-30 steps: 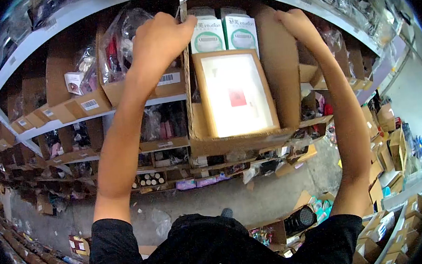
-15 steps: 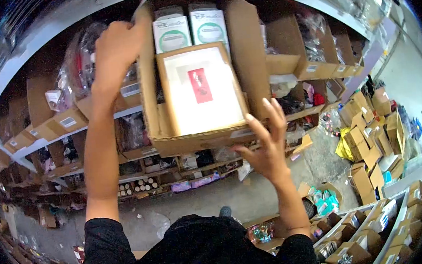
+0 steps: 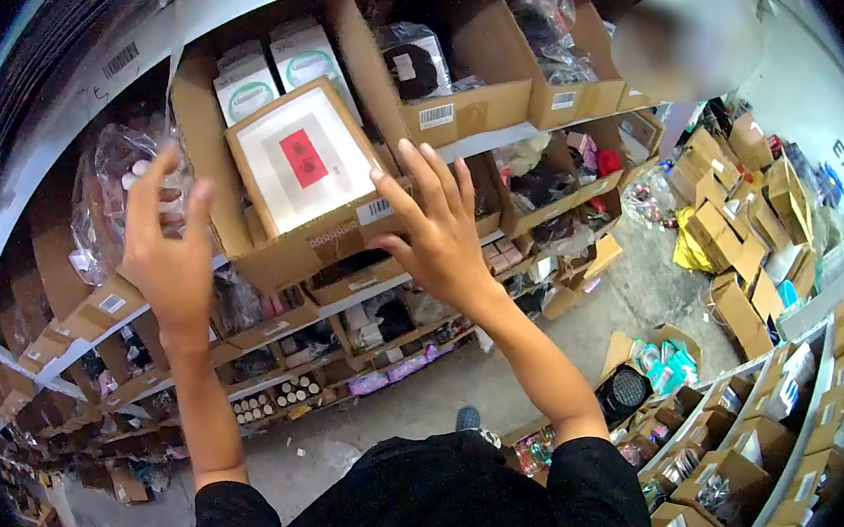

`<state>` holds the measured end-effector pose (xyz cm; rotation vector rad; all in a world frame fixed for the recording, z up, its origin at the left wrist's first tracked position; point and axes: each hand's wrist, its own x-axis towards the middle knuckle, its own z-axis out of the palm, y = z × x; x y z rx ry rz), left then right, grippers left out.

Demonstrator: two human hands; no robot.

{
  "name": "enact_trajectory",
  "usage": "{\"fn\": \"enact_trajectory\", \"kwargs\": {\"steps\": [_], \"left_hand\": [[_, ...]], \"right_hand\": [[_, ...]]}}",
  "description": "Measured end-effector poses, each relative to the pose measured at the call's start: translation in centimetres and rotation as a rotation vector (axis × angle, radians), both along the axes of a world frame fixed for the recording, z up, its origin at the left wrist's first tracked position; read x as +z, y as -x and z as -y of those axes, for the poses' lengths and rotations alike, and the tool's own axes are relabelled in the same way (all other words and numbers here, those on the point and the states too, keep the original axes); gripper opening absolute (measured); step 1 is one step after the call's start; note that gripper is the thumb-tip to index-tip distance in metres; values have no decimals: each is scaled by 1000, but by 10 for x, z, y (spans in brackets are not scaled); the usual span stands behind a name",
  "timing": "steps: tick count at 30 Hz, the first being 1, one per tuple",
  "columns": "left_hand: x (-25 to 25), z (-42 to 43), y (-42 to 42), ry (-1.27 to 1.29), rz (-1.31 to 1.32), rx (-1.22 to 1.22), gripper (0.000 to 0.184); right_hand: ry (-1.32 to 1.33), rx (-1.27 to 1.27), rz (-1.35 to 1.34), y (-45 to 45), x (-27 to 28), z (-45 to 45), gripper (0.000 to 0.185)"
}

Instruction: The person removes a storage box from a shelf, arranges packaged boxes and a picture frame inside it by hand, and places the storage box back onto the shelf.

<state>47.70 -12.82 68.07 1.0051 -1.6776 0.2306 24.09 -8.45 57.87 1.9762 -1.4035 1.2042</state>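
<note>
A cardboard box (image 3: 291, 259) sits on the shelf, tilted in view. Inside it lies a wooden-framed white box (image 3: 334, 176) with a red label, and behind that stand two white cartons with green ovals (image 3: 305, 61). My left hand (image 3: 168, 251) is just left of the box, fingers raised and apart, holding nothing. My right hand (image 3: 434, 227) has its fingers spread at the box's front right corner, by the barcode label (image 3: 374, 210); whether the fingertips touch it cannot be told.
Open bins with bagged goods, such as a cardboard bin (image 3: 474, 108), line the shelf rows. Bagged items (image 3: 114, 190) are at the left. Flattened cartons (image 3: 730, 226) and a yellow bag (image 3: 689, 243) lie on the floor at the right. More bins stand lower right.
The box has shifted left in view and sits among the shelf bins. My left hand has let go of its left edge. My right hand has left the right side and come to the front corner.
</note>
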Motion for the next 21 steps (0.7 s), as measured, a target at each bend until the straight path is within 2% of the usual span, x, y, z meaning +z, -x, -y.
{"fn": "enact_trajectory", "kwargs": {"steps": [1, 2, 4, 8, 21], "left_hand": [[-11, -1, -2, 139, 123, -82, 40], [-19, -1, -4, 136, 121, -81, 40], [-33, -1, -9, 168, 358, -42, 44], [-47, 8, -19, 139, 456, 17, 49], [-63, 41, -27, 235, 361, 178, 29]], "right_hand": [[-2, -1, -1, 0, 1, 3, 83], [-2, -14, 8, 0, 1, 6, 82], [0, -23, 27, -2, 3, 12, 80], [0, -27, 60, -7, 3, 23, 77], [56, -96, 34, -27, 5, 51, 73]]}}
